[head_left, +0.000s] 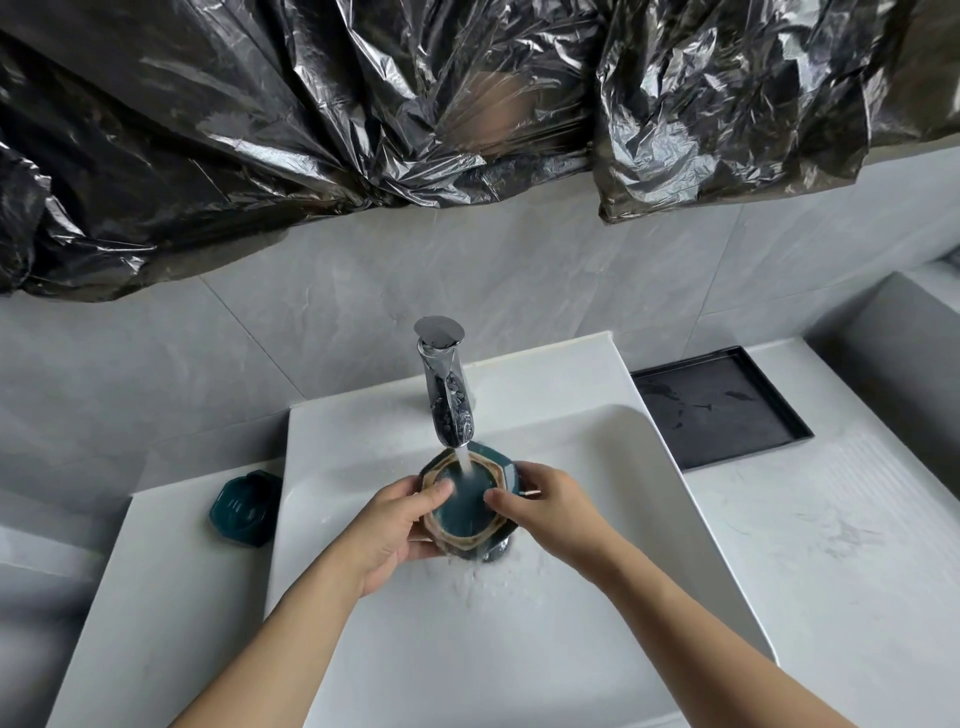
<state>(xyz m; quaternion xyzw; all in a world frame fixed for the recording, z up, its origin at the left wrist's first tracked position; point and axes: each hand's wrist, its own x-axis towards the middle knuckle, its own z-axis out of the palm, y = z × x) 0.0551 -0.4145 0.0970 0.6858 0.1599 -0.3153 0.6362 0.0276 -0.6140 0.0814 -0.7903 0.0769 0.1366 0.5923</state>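
Crinkled black plastic sheeting (260, 130) drapes the frame's top above grey marbled tiles (363, 291). At centre, over the smooth white sink (597, 493), the left hand (400, 527) and right hand (548, 506) clasp opposite rims of a glossy octagonal teal dish (464, 514), tan-edged, under the chrome faucet (449, 395) and its stream. A matte black tray (717, 410) lies at the right.

The side rims of the teal dish (467, 512) are covered by the left hand (395, 525) and the right hand (545, 506). Its underside and the fingers beneath it are hidden. Its middle is blurred by the water stream (464, 465). A small pale thing (532, 491) by the right hand cannot be identified. Both forearms and the near rim of the sink (519, 649) are cut off by the lower edge. Whatever lies behind the black plastic sheeting (311, 104) is concealed, apart from a pale blurred patch (498, 114).
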